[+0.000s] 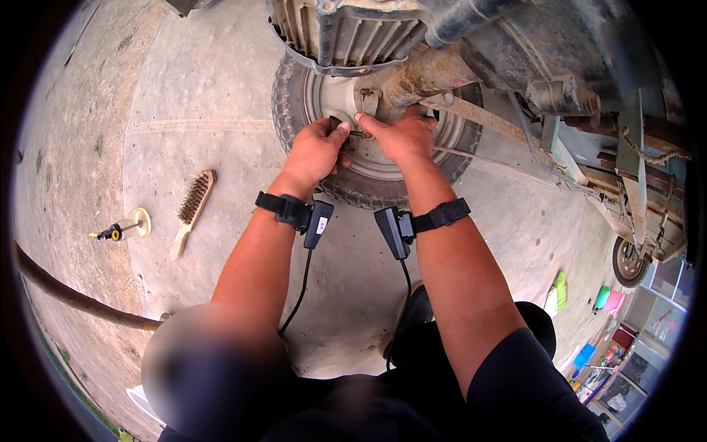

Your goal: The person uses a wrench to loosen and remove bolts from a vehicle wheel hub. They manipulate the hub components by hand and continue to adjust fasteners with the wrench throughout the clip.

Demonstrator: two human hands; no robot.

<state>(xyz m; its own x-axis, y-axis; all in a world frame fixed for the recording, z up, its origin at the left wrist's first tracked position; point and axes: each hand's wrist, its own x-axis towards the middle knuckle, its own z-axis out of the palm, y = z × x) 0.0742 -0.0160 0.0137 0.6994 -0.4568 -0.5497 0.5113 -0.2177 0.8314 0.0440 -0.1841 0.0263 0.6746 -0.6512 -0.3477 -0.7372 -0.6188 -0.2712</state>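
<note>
both hands are up at the middle of a small wheel that lies against the underside of a dusty machine. the left hand has its fingers curled in tight, thumb and forefinger pinched on a small dark metal part at the hub; what exactly the part is cannot be made out, it is too small and half hidden. the right hand is just beside the left, fingers bent and closed down on the hub, its forefinger tip touching the same small part from the other side. the two hands nearly meet over it. the hub sits on the pale rim of the wheel, under a rusty axle that runs up to the right, and above that is a ribbed grey housing. each wrist carries a black strap with a small black box and a cable hanging down.

on the concrete ground to the left, well apart from the hands, lies a wire brush with a wooden handle, and further left a small round disc with a yellow and black tool on it. a brown hose curves across the lower left. to the right a frame of rusty and green bars leads down to a second, smaller wheel
</note>
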